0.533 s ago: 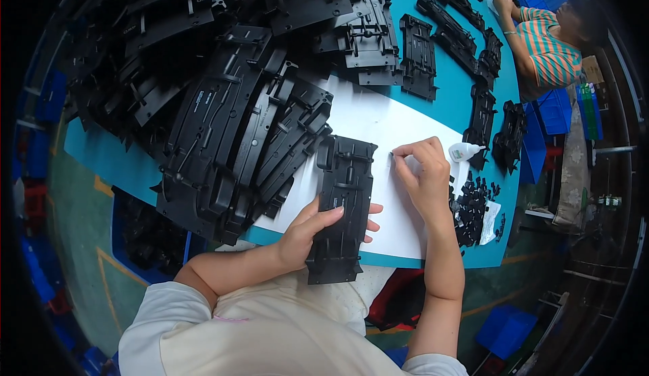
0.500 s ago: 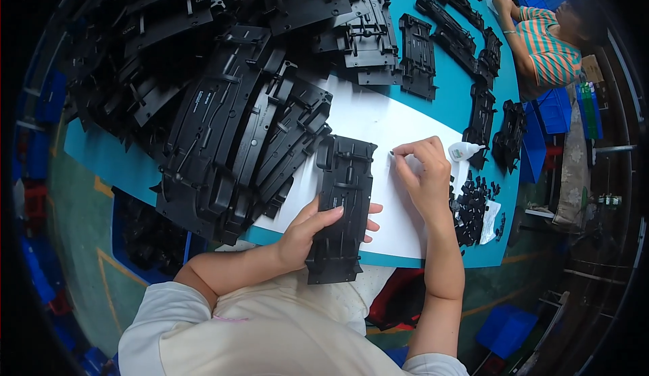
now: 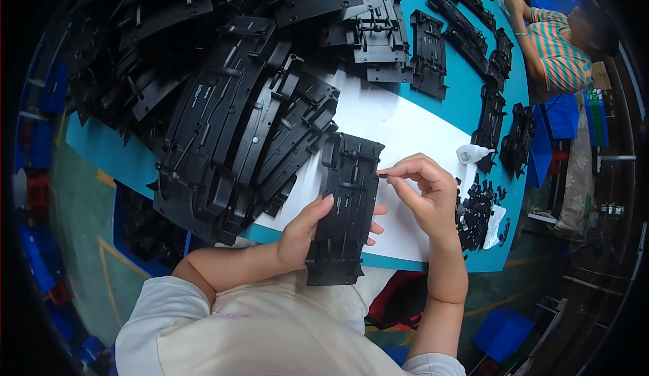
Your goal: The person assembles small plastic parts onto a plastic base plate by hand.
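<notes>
A long black plastic chassis plate (image 3: 347,207) is held upright over the table's near edge by my left hand (image 3: 305,230). The thumb lies along its left side and the fingertips show past its right edge. My right hand (image 3: 427,193) pinches a small black plastic piece (image 3: 384,176) between thumb and forefinger, at the plate's right edge near the top; I cannot tell whether the two touch. Beneath both hands lies a white sheet (image 3: 399,230). Many small black pieces (image 3: 476,214) sit in a pile to the right of my right hand.
Stacked black chassis plates (image 3: 216,115) crowd the left and far left. A white squeeze bottle (image 3: 473,153) lies by the small pieces. More black plates (image 3: 428,55) line the blue-green table (image 3: 433,115). At the far right another person (image 3: 554,51) handles a black part.
My right hand has moved left and slightly nearer, bringing the small piece to the plate's edge. My left thumb has drawn back toward the plate's left side.
</notes>
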`<state>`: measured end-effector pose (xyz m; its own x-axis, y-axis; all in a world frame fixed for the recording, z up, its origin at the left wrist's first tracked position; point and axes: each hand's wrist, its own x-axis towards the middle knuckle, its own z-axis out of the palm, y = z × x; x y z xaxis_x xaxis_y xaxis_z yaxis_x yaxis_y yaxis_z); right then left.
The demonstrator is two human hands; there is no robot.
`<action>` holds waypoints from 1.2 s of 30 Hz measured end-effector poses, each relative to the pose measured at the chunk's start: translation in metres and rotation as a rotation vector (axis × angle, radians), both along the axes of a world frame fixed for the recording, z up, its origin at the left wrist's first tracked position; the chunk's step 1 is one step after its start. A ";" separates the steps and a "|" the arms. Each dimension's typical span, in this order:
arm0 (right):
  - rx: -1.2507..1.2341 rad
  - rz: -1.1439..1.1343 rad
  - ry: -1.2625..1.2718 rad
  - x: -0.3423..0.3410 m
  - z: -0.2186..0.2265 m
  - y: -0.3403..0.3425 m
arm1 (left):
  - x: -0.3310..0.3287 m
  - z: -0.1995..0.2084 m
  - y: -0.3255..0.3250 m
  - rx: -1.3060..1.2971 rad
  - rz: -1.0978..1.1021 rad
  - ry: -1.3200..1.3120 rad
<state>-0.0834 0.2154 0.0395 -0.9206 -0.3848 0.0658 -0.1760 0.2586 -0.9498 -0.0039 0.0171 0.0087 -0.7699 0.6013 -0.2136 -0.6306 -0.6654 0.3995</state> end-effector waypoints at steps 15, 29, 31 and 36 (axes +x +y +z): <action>0.165 0.011 0.178 0.001 0.002 -0.002 | 0.000 0.002 -0.001 -0.034 -0.003 0.013; 0.265 0.081 0.312 0.001 0.007 -0.007 | -0.001 0.001 -0.002 -0.078 0.001 0.073; 0.259 0.089 0.309 0.000 0.007 -0.005 | -0.002 0.001 -0.002 -0.109 -0.008 0.104; 0.287 0.067 0.334 0.002 0.009 0.001 | 0.000 -0.002 0.002 -0.035 -0.025 0.029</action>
<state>-0.0810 0.2165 0.0483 -0.8396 -0.4888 0.2368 -0.4861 0.4815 -0.7293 -0.0043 0.0187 0.0065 -0.7607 0.6132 -0.2130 -0.6349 -0.6345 0.4408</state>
